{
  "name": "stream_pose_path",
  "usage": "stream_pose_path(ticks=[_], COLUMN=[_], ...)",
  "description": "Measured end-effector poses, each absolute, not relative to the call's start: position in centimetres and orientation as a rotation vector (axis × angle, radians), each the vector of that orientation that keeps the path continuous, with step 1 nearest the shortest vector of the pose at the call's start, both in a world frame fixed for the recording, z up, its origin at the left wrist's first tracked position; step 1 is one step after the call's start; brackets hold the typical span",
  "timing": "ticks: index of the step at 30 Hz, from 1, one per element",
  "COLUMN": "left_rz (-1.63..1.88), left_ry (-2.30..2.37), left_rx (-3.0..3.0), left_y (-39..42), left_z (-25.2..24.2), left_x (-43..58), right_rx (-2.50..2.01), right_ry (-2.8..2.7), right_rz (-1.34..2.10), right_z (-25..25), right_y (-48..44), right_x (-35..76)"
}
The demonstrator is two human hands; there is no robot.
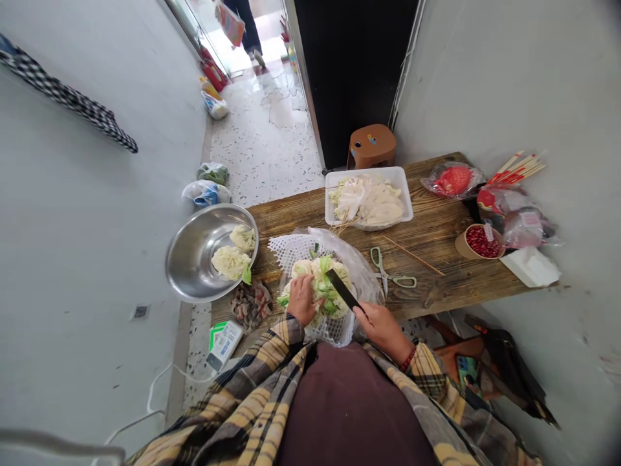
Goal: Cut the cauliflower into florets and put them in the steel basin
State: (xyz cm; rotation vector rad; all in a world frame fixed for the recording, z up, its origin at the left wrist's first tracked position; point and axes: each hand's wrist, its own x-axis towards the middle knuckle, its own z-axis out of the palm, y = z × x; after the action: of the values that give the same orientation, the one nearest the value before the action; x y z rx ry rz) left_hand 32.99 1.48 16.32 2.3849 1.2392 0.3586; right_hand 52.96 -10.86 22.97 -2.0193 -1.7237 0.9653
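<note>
One left hand (301, 301), half-curled, fingers bent over the 8-o'clock flank of the cauliflower (310, 266), apparently holding it; firmness of grip impossible to tell. One right hand (385, 330), at 4 o'clock, closed round the handle of a knife (342, 289); dark blade over the florets, tip towards 11 o'clock. Contact of edge with florets: cannot tell.

Cauliflower: at the near side of the wooden table (431, 226), some green leaf attached, bedded on white foam netting (291, 249) and a clear plastic bag (363, 262).

Hazard, first: left fingers near the blade; possible cut from a skid off a rounded floret or a roll of the head. Probable cause: loose, yielding bedding. Second: netting or plastic snagged under the edge, with scraps among the florets.

At 3 o'clock: scissors (381, 271), blades parted, just beside the bag; risk of a snag in any tug on the plastic. Beyond, thin sticks (414, 255), easily rolled.

At 1 o'clock: white tray (407, 194), pale florets and plastic inside.

At 10 o'clock: steel bowl (191, 259), two cauliflower pieces (233, 260) inside, seemingly overhanging the table end; support beneath hidden. Possible tipping from a knock or uneven loading. At 8 o'clock: crumpled cloth (251, 304), near the bowl.
</note>
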Motion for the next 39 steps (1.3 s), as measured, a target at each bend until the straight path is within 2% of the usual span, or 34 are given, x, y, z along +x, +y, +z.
stream_pose_path(ticks=[6, 14, 19, 28, 34, 39], left_rz=[0.530, 0.547, 0.559, 0.598, 0.643, 0.671], left_ry=[1.226, 1.250, 1.237, 1.194, 1.191, 1.132], left_rx=[2.401, 2.328, 2.297, 2.268, 2.255, 2.288], left_y=[-0.1, -0.9, -1.2, -2.1, -2.0, -1.8], left_z=[14.8, 14.5, 14.4, 13.7, 13.1, 13.2], left_x=[32.4, 31.9, 31.8, 31.4, 31.1, 30.4], right_rx=[-2.361, -2.401, -2.471, -2.352, -2.332, -2.232], right_ry=[-1.888, -1.972, -2.123, -2.176, -2.136, -2.236], right_rz=[0.996, 0.810, 0.821, 0.833, 0.917, 0.957], right_z=[23.4, 25.6, 25.5, 24.3, 22.5, 22.9], right_y=[-8.6, -9.6, -8.2, -7.5, -3.9, -3.9], right_x=[53.1, 51.6, 48.9, 48.5, 46.8, 47.7])
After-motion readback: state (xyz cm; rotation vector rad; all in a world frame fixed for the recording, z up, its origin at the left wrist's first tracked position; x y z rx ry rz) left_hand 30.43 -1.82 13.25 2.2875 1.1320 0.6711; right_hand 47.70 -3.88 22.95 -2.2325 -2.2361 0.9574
